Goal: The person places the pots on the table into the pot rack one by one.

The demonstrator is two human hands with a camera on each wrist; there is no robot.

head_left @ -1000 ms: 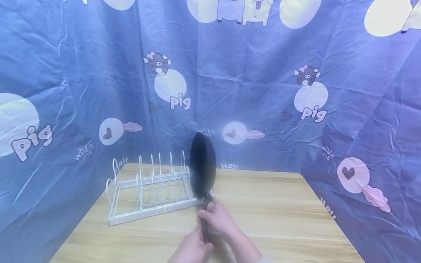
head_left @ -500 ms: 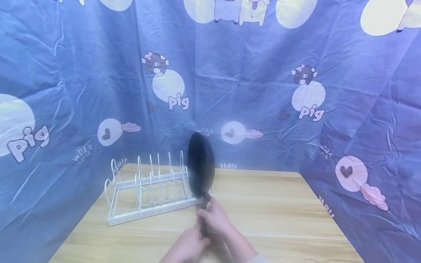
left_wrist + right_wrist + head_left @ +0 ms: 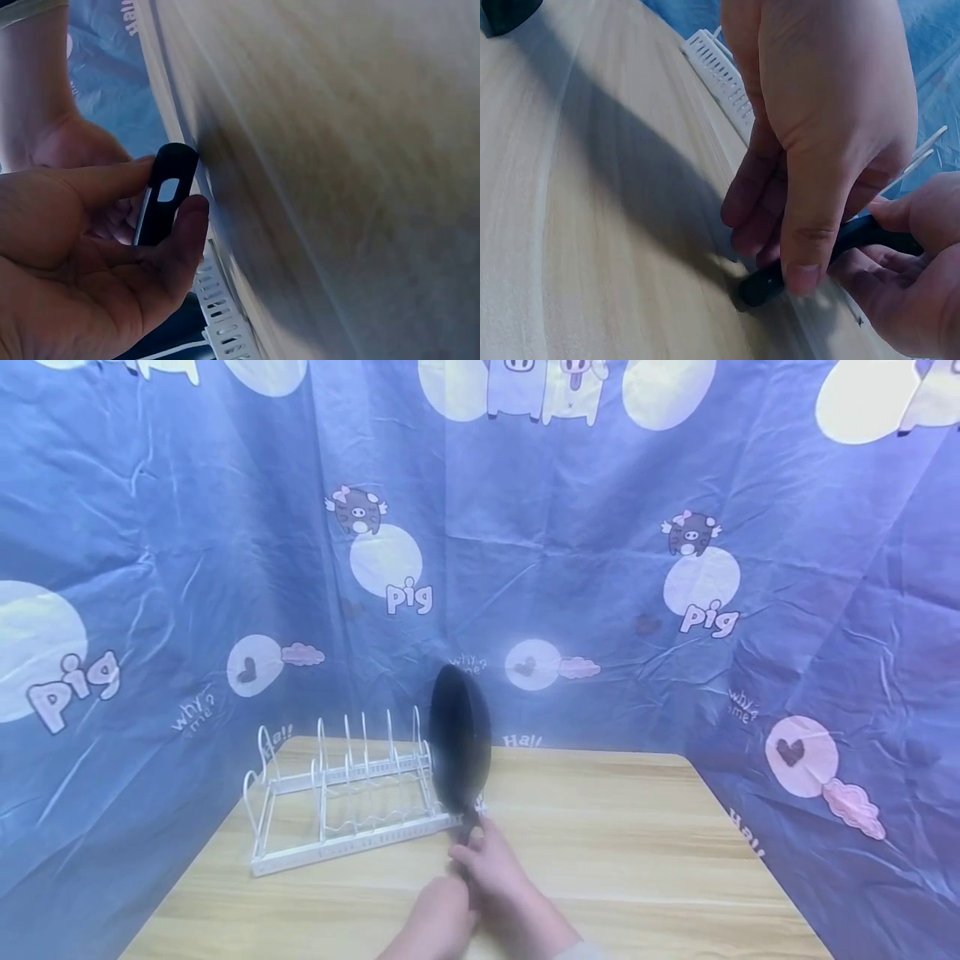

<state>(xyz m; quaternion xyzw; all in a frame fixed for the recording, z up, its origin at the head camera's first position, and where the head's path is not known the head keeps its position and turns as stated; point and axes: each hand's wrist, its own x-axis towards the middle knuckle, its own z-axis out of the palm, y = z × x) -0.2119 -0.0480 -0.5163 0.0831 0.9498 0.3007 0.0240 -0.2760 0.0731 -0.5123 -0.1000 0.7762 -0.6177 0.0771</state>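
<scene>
A black frying pan (image 3: 459,739) stands on edge in the head view, its round body upright and its handle pointing towards me. My right hand (image 3: 489,860) grips the handle close to the pan body. Nearer to me, my left hand (image 3: 442,910) pinches the end of the handle. In the left wrist view the black handle (image 3: 174,159) shows a hanging hole, between the left thumb and fingers. The right wrist view has both hands on the handle (image 3: 765,286). To the pan's left is a white wire rack (image 3: 352,842); the pan hides its right end.
A light wooden table (image 3: 637,843) lies under everything. Blue cloth (image 3: 600,585) printed with pigs hangs around its back and sides. At the top left corner of the right wrist view is a dark object (image 3: 510,15), cut off and unclear.
My left hand has moved up slightly along the handle's end, now covering more of it. The frying pan, right hand and rack stay almost in place.
</scene>
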